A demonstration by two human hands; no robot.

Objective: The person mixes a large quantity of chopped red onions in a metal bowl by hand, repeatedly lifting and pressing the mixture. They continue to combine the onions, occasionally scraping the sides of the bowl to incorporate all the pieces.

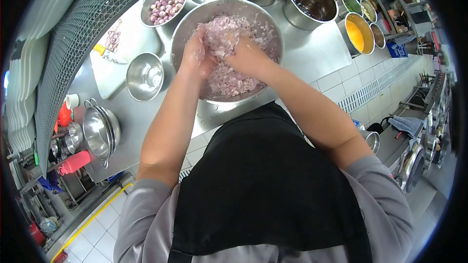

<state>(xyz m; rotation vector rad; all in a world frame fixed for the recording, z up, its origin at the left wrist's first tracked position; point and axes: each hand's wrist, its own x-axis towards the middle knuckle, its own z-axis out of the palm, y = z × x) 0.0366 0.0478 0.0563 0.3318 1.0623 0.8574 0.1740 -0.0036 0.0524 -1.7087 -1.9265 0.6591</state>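
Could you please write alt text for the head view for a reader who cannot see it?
A person's left hand and right hand are sunk in sliced shallots in a large steel bowl. Beside it stand a bowl of whole shallots and a cutting board.

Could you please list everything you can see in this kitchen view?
big bowl: one, steel, centre
sliced shallots: heap, pink, in the big bowl
small bowls: three, steel, left of and behind the big bowl
whole shallots: many, purple, in the rear-left small bowl
cutting board: one, white, left of the small bowls
pot: one, steel with dark contents, rear right
tub: one, steel with yellow contents, right
strainers: stacked, steel, near left
plates: stack, white, left edge
apron: one, black, bottom of view
left hand: one, bare, in the sliced shallots
right hand: one, bare, in the sliced shallots
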